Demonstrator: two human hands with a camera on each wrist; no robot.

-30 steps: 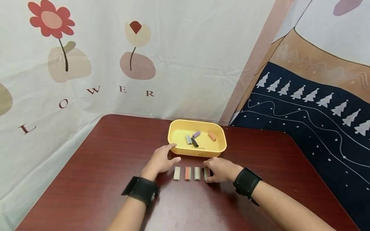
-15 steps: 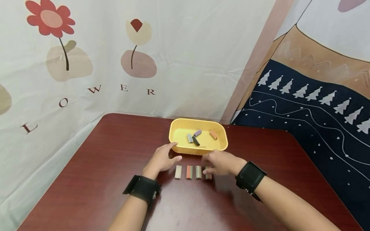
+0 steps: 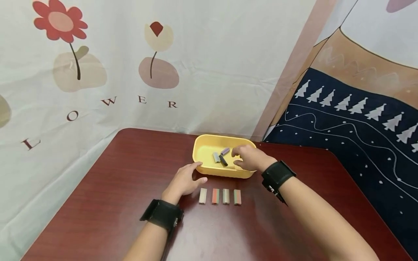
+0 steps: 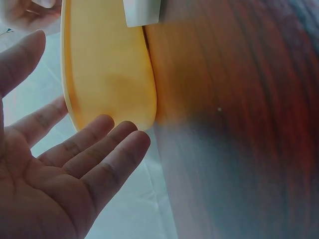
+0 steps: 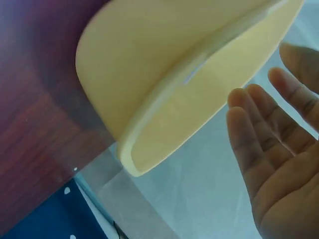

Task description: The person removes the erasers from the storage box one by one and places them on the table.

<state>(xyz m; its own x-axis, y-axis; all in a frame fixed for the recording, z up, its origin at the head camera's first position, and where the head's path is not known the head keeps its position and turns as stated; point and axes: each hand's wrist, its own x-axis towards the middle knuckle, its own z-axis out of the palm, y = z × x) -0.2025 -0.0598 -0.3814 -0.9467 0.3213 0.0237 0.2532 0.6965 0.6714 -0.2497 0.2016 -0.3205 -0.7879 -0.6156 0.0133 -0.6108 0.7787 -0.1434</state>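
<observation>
yellow tray [image 3: 209, 171] sits at the far middle of the dark red table [image 3: 98, 203], and the right hand [image 3: 248, 158] is over its right end, fingers loosely bent above the pieces inside, nothing visibly gripped; the right wrist view shows its fingers straight beside the tray's rim. inside the tray lie a grey piece [image 3: 216, 157], a black piece [image 3: 223, 161] and a purple piece [image 3: 225, 151], close together left of the hand. left hand [image 3: 183, 180] rests flat on the table, open, fingertips just at the tray's near left wall. on the near side of the tray, four blocks stand in a tidy row: a cream block [image 3: 203, 196], an orange block [image 3: 215, 196], a pale green block [image 3: 226, 196] and a green-and-red block [image 3: 237, 197], side by side, just right of the left hand. black bands on both wrists.
</observation>
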